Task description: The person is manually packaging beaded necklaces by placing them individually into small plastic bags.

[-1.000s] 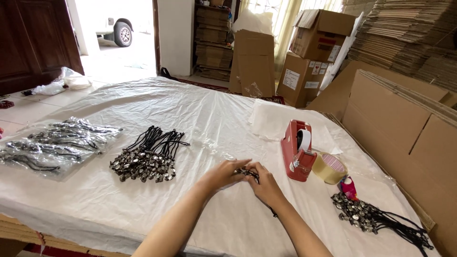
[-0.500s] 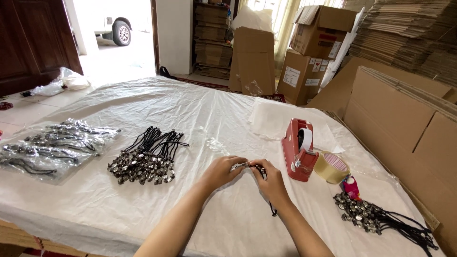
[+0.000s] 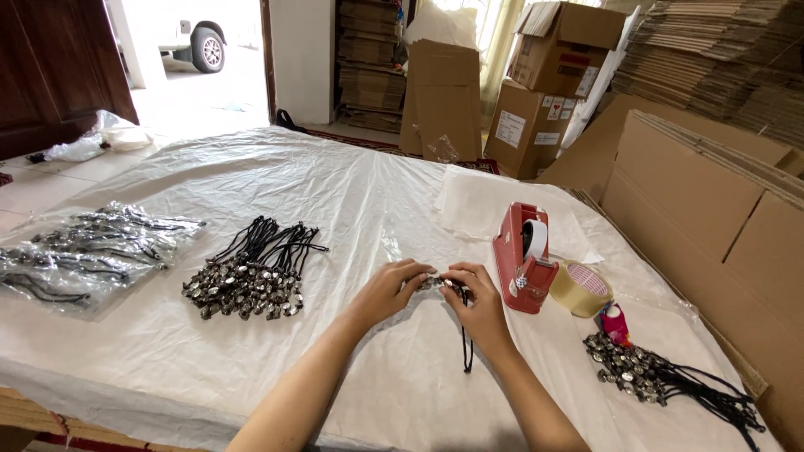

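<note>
Pinching a small metal charm (image 3: pixel 433 282) between them, the left hand (image 3: pixel 387 289) and right hand (image 3: pixel 479 303) grip it just left of the red tape dispenser (image 3: pixel 521 258), where its dangling black cord (image 3: pixel 466 339) could probably snag and tug it loose.

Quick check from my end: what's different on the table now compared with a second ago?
Almost nothing. Both hands, left hand and right hand, keep pinching the same corded pendant, its black cord trailing toward the person. The pendant pile, red tape dispenser, tape roll and right-side bundle stayed put.
</note>
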